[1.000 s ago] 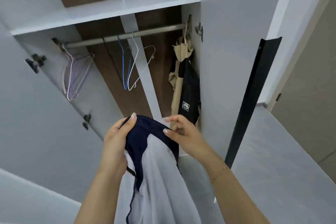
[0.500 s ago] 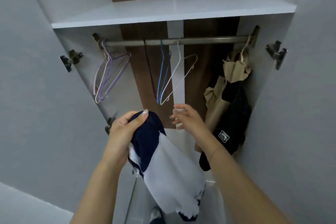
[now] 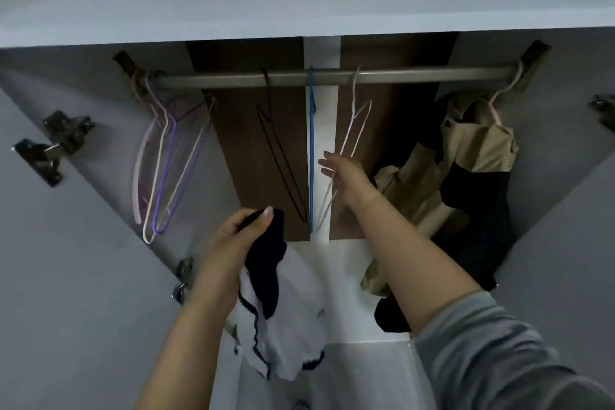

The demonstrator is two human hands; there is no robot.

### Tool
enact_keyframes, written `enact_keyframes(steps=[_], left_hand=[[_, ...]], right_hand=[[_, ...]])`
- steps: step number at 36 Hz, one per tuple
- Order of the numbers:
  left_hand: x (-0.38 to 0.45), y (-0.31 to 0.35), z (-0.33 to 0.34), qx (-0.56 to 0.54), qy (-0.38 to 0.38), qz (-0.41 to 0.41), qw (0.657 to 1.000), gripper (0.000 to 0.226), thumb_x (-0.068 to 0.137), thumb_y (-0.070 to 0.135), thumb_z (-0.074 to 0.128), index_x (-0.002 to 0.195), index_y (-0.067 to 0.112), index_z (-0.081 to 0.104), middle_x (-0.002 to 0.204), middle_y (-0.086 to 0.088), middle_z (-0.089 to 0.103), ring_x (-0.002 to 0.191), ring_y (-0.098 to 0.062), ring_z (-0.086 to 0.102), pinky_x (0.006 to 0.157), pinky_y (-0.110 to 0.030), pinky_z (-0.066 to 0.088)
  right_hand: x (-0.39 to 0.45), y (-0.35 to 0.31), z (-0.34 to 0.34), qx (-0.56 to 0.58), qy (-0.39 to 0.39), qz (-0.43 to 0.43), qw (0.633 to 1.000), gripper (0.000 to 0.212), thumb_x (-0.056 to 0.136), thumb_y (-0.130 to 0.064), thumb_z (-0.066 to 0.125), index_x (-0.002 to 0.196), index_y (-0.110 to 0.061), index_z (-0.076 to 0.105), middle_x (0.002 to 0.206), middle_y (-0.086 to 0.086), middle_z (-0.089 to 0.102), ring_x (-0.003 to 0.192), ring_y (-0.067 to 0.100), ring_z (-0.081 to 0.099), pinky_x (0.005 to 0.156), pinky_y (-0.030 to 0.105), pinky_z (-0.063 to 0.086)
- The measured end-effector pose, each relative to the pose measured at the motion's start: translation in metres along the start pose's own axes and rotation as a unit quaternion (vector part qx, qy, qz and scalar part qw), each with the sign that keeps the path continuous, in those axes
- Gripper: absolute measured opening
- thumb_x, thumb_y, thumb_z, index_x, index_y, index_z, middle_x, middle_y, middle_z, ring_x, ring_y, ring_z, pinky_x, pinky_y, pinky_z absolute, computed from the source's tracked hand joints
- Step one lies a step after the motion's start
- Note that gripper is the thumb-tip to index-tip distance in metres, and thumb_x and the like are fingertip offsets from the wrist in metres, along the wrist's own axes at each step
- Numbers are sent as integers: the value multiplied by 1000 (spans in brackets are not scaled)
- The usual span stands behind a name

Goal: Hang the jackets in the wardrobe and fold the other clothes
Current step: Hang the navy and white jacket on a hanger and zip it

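My left hand (image 3: 238,243) grips the dark navy collar of a white-and-navy zip jacket (image 3: 283,319), which hangs down in front of the open wardrobe. My right hand (image 3: 346,173) is raised inside the wardrobe at a white wire hanger (image 3: 349,143) on the metal rail (image 3: 399,76); its fingers touch the hanger's wire, and whether they close round it is unclear. A tan-and-black jacket (image 3: 466,183) hangs from a pale hanger at the rail's right end.
A blue hanger (image 3: 311,150) and a black hanger (image 3: 279,160) hang left of the white one. Several pale and purple hangers (image 3: 166,163) bunch at the rail's left end. A white shelf (image 3: 299,0) runs above the rail. Open doors with hinges (image 3: 55,143) flank both sides.
My right hand let go of the jacket collar and rose to the white hanger on the rail. My view moved closer and squarer to the wardrobe. The left hand keeps holding the jacket.
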State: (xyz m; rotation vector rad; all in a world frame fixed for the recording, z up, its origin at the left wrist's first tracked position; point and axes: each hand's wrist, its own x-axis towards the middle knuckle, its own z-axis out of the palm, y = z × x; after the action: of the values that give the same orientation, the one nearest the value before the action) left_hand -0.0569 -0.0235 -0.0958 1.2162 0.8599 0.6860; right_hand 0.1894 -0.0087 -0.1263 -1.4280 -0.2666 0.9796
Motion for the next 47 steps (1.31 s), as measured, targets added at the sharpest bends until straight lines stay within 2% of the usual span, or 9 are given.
enact_keyframes(steps=[4, 7, 10, 15, 23, 27, 32, 40, 47], left_hand=[[17, -5, -7, 5, -11, -19, 1000, 30, 61, 47, 78, 72, 20, 70, 79, -9, 68, 77, -23, 66, 82, -40, 50], [24, -5, -9, 1, -24, -29, 999, 29, 61, 45, 78, 67, 19, 67, 74, -9, 64, 74, -25, 61, 80, -41, 46], [29, -5, -11, 5, -33, -31, 999, 32, 60, 45, 78, 68, 16, 65, 73, -12, 61, 73, -26, 59, 77, -40, 44], [24, -3, -13, 4, -36, -31, 999, 32, 63, 44, 77, 70, 16, 66, 79, -13, 62, 78, -27, 60, 78, -39, 47], [-2, 14, 0, 9, -60, -52, 997, 35, 76, 37, 67, 101, 14, 73, 102, -10, 74, 95, -23, 71, 82, -31, 54], [-26, 20, 6, -4, -100, -108, 989, 27, 75, 34, 68, 90, 15, 80, 101, -11, 75, 89, -23, 73, 65, -27, 58], [-46, 9, 16, 15, -75, -129, 989, 39, 74, 29, 71, 111, 15, 70, 112, -12, 72, 102, -27, 69, 84, -36, 54], [-83, -42, 43, 126, 25, -18, 992, 22, 91, -3, 61, 106, 13, 66, 112, -13, 64, 104, -24, 60, 87, -29, 49], [-124, -53, 49, 169, 63, 42, 983, 22, 92, -5, 58, 85, 15, 63, 84, -1, 62, 76, -10, 57, 60, -8, 48]], right_hand=[[12, -23, -1, 84, -5, -11, 996, 36, 94, -18, 61, 128, -10, 50, 85, 2, 62, 79, 16, 63, 80, 30, 52], [12, -43, -4, 57, 72, -52, 994, 25, 91, -15, 66, 113, -16, 53, 71, -1, 47, 53, 9, 39, 45, 20, 38], [3, -52, -11, 34, 139, -110, 984, 7, 92, -26, 65, 89, -20, 62, 71, -4, 51, 56, 8, 41, 52, 20, 38], [-25, -41, -32, 18, 174, -235, 956, 42, 92, -36, 63, 59, -22, 42, 59, 2, 39, 57, 15, 39, 66, 27, 39], [-71, 32, -78, -111, 207, -155, 960, 60, 86, -66, 51, 57, -14, 51, 53, -1, 52, 56, 18, 53, 62, 33, 44], [-113, 58, -99, -189, 208, -209, 937, 58, 101, -50, 36, 56, -23, 59, 46, -12, 54, 49, -4, 56, 44, 9, 34], [-169, 83, -126, -185, 158, -159, 957, 53, 102, -51, 31, 80, -21, 68, 73, -10, 60, 73, 9, 56, 63, 26, 38], [-271, 119, -177, -95, 25, -155, 983, 60, 94, -56, 48, 46, -26, 29, 46, -8, 25, 41, 6, 25, 41, 13, 26], [-325, 172, -209, -85, 14, -125, 988, 61, 98, -26, 54, 42, -26, 29, 44, -5, 28, 43, 8, 26, 49, 20, 25]])
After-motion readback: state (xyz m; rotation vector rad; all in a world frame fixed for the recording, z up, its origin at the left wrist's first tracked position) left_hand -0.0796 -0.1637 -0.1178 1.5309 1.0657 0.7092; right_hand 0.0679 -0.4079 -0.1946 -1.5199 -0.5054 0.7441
